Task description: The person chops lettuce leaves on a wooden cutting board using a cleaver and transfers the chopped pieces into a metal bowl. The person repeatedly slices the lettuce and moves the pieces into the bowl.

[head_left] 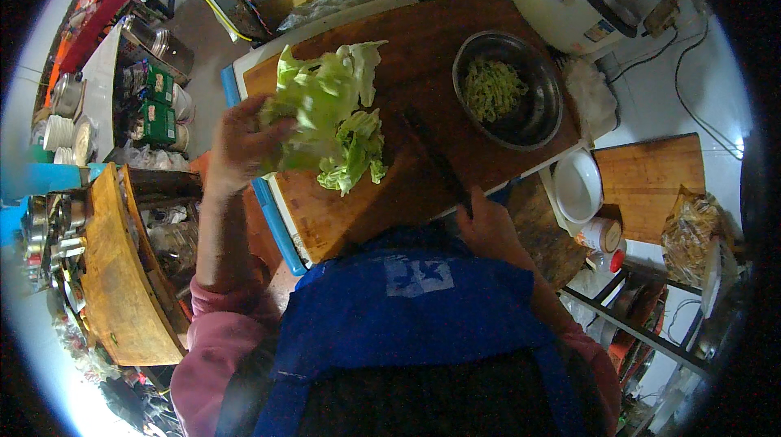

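Over the left part of a wooden cutting board (390, 205), my left hand (244, 138) grips green leaves of a leafy vegetable (317, 95), slightly blurred. A crumpled part of the leaves (357, 150) lies to the right of that hand. My right hand (488, 223) holds the handle of a dark-bladed knife (436, 156), whose blade points away from me across the board. Beyond the knife, to the right, a steel bowl (543, 126) stands on the board with shredded green vegetable (493, 89) in it.
A white appliance with a dark lid (561, 3) stands behind the bowl. At the right are a white bowl (578, 187), a lidded jar (601, 234), another wooden board (653, 187) and a plastic bag of food (692, 229). A blue edge (274, 229) borders the work surface at the left.
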### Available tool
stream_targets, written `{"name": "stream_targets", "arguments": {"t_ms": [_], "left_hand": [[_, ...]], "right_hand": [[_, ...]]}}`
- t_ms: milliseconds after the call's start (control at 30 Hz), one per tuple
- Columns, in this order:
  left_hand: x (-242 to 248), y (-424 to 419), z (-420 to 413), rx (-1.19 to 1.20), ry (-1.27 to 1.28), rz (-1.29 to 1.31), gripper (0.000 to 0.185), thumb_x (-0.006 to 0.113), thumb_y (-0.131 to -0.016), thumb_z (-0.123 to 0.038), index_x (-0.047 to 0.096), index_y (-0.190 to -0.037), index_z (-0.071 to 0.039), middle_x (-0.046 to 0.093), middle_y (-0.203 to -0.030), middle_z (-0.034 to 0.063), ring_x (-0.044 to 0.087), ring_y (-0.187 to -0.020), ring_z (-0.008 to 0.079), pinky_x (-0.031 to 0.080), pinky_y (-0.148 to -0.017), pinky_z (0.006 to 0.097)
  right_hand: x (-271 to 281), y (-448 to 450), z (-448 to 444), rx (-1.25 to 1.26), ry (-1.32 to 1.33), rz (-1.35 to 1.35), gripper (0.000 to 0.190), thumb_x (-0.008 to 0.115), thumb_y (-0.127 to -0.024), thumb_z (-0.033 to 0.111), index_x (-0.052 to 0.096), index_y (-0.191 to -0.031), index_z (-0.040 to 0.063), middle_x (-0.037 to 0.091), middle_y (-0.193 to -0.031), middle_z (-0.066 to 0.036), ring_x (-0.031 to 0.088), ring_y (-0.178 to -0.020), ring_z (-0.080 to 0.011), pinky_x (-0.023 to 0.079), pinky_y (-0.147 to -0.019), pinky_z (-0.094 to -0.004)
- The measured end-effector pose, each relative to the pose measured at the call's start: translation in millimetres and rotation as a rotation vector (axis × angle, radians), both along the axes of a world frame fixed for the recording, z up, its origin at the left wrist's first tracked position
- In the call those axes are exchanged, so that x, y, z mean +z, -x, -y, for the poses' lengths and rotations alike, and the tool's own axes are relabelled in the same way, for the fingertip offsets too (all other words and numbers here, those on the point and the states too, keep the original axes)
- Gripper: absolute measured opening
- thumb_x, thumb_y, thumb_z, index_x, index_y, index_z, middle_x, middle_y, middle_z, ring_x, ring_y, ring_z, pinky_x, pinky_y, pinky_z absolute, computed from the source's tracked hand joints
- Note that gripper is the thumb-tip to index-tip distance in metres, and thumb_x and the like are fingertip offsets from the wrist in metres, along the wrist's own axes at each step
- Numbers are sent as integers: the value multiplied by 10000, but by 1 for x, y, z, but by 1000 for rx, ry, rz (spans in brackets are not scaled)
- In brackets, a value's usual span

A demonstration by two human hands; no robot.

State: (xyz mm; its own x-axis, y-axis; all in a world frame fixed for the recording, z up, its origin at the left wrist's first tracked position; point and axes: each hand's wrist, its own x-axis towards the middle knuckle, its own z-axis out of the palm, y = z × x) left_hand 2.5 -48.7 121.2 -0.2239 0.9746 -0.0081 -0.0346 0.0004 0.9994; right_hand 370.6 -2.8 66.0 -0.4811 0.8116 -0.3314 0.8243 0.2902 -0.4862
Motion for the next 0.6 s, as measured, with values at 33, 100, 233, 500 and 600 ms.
{"name": "stream_targets", "arguments": {"t_ms": [33,100,233,500,600], "left_hand": [[-6,-10,-6,-15,51,-47,303,680,-792,-80,601,-1059,38,659,-931,72,622,-792,128,504,-694,265],[-26,-30,-23,-84,208,-270,357,712,-755,-134,613,-1055,32,670,-898,104,635,-770,156,512,-690,287],[-76,-72,-44,-64,317,-546,438,732,-699,-199,617,-1066,11,667,-917,191,659,-816,293,515,-739,361],[-99,-86,-27,142,162,-921,495,755,-695,-263,566,-1088,-29,582,-1052,183,563,-984,348,462,-827,428],[-90,-65,-5,194,51,-946,533,772,-684,-257,547,-1117,-42,550,-1080,168,531,-1004,354,437,-866,443]], "right_hand": [[-1,0,0,10,-44,-37,306,535,-869,197,458,-1051,-37,589,-735,-271,593,-695,-438,460,-604,-522],[-2,0,1,31,-129,-112,236,549,-862,179,476,-952,-27,573,-621,-217,589,-581,-398,468,-538,-483],[-3,-1,1,55,-159,-111,220,550,-866,179,476,-903,-25,573,-625,-218,590,-581,-396,464,-522,-481],[-6,-4,2,52,-154,-107,229,549,-866,187,494,-907,-32,581,-660,-235,594,-600,-398,465,-528,-484],[-9,-5,2,27,-158,-129,239,543,-870,200,493,-900,-31,585,-676,-241,598,-626,-400,471,-542,-481]]}}
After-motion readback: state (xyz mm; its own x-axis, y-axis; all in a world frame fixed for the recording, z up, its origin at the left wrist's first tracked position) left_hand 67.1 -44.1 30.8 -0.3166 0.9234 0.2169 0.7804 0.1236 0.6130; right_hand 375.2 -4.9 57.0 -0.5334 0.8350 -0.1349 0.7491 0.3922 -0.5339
